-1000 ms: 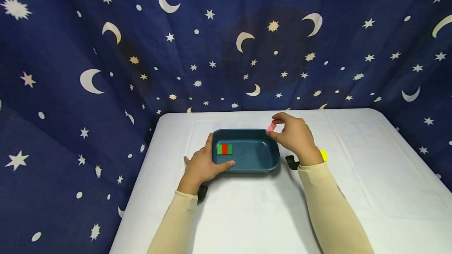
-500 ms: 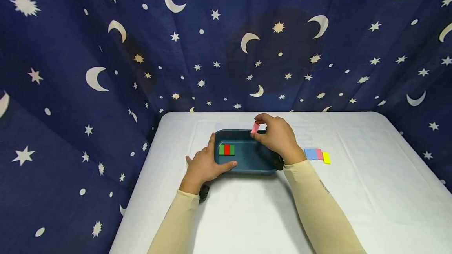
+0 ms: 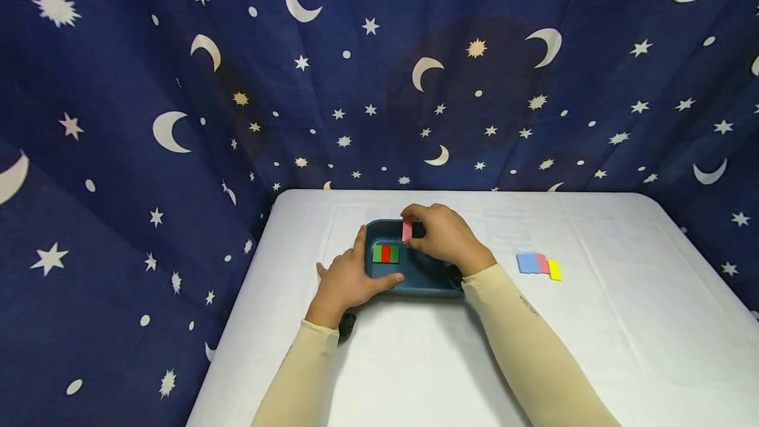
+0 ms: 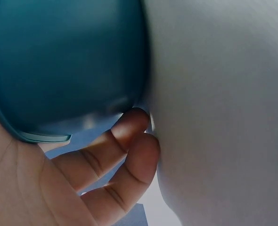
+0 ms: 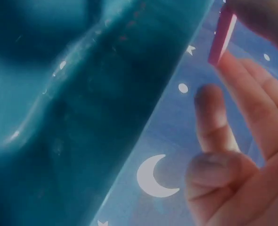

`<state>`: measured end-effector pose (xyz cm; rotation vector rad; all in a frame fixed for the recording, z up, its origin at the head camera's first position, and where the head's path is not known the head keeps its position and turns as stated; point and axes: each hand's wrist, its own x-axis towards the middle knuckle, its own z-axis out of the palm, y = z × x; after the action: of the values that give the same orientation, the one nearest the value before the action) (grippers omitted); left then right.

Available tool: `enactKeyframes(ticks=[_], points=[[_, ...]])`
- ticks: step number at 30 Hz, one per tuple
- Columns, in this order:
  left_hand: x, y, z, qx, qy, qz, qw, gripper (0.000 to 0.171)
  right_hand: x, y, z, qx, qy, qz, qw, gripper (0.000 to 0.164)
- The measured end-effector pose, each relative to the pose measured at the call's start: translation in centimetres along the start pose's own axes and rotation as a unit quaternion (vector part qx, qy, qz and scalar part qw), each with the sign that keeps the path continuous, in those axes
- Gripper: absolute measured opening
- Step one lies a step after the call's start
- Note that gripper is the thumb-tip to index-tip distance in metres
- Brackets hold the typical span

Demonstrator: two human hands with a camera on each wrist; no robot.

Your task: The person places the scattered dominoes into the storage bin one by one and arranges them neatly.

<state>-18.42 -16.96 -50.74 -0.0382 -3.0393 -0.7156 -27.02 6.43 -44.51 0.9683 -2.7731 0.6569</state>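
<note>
A blue-green rectangular tray stands on the table in the head view. My left hand grips its left end, thumb over the near rim; the left wrist view has two curled fingers by the tray's wall. Between thumb and fingertips my right hand pinches a thin pink tile, upright above the tray's far part. That pink tile appears edge-on in the right wrist view. Inside the tray, at the left, a red tile lies between green tiles in a row.
To the right of the tray, blue tiles, a pink one and a yellow tile lie side by side on the white-covered table. A dark blue curtain with moons and stars hangs behind and at the sides.
My right hand has carried the pink tile leftward, from the tray's far right corner to over its middle. The tiles at the right have come into view. My left hand keeps its grip.
</note>
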Motion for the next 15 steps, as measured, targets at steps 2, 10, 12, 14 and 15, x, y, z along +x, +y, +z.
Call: enactKeyframes(ticks=[2, 10, 12, 14, 15], points=[[0.0, -0.1, 0.0, -0.003, 0.000, 0.002, 1.0000, 0.135, 0.2, -0.1, 0.4, 0.009, -0.021, -0.004, 1.000, 0.053], [0.0, -0.2, 0.0, -0.001, 0.004, 0.004, 1.0000, 0.140, 1.2, -0.6, 1.5, -0.012, -0.072, -0.004, 0.997, 0.053], [0.1, -0.3, 0.0, -0.001, 0.005, 0.005, 1.0000, 0.139, 1.3, -0.7, 1.8, -0.019, -0.086, -0.002, 0.996, 0.052], [0.2, -0.3, 0.1, 0.000, 0.005, 0.007, 1.0000, 0.137, 1.4, -0.8, 2.0, -0.025, -0.103, 0.002, 0.994, 0.052], [0.2, -0.3, 0.2, -0.003, 0.006, 0.008, 0.9999, 0.136, 1.4, -0.8, 2.1, -0.028, -0.112, 0.005, 0.993, 0.052]])
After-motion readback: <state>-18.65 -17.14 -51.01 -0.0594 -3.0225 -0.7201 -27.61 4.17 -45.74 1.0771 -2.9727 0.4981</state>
